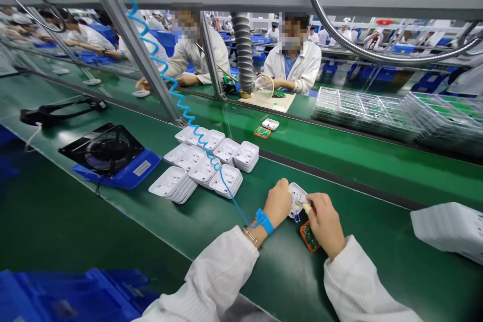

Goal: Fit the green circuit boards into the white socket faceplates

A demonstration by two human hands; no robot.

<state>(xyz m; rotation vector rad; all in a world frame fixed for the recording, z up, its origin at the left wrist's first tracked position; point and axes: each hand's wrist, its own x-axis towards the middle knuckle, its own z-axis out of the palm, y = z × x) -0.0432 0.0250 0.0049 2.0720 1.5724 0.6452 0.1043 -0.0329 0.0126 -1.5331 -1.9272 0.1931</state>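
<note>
Your left hand [278, 204] grips a white, round-cornered plastic shell [297, 194]; your right hand [326, 223] (can't tell its grip) curls at the shell's edge.

My loose white sleeves [222, 264] are finely ribbed; round my left wrist [259, 232] go a bright blue strap [265, 222] with a matching coiled cord [176, 94] and a slim metallic bangle [251, 237]. A pale yellow cover [307, 208] caps one digit of my right hand [326, 225].

Pretty bright, soft sheen on the long glossy green surface [385, 229], lower left's dim, edges look stretched.
</note>
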